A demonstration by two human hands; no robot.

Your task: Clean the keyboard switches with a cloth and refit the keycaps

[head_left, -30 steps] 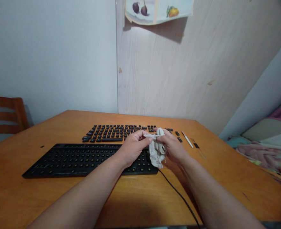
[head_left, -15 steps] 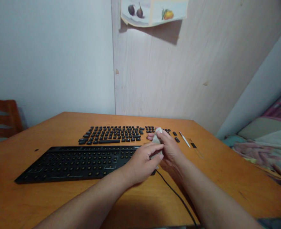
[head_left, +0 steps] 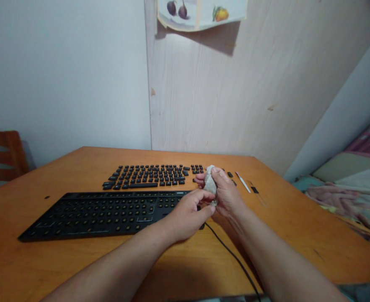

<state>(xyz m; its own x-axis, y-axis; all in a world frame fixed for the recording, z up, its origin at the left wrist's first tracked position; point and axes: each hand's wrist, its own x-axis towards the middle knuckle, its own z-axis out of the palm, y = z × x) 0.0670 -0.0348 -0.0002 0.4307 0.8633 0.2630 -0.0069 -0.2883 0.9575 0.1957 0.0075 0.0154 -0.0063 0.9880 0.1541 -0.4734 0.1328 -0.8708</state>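
A crumpled greyish-white cloth [head_left: 209, 181] is bunched between my two hands, above the right end of the keyboard. My right hand [head_left: 225, 188] grips it with the thumb on top and the fingers behind. Lower down, my left hand [head_left: 192, 214] pinches the cloth's bottom end between thumb and fingers. Below and to the left lies the black keyboard base [head_left: 93, 214], its keycaps off and its key stems showing. Behind it the loose black keycaps [head_left: 153, 174] are laid out in keyboard order; my hands hide some on the right.
A white pen-like tool [head_left: 243, 183] and a small black-handled wire puller [head_left: 254, 190] lie right of the keycaps on the wooden table [head_left: 178, 268]. One small dark piece [head_left: 47, 197] lies far left. The black cable [head_left: 231, 253] runs toward the front edge.
The cloth went from hanging loosely spread between both hands to a tight bundle mostly in my right hand. My left hand moved down to its lower end. The view shifted slightly.
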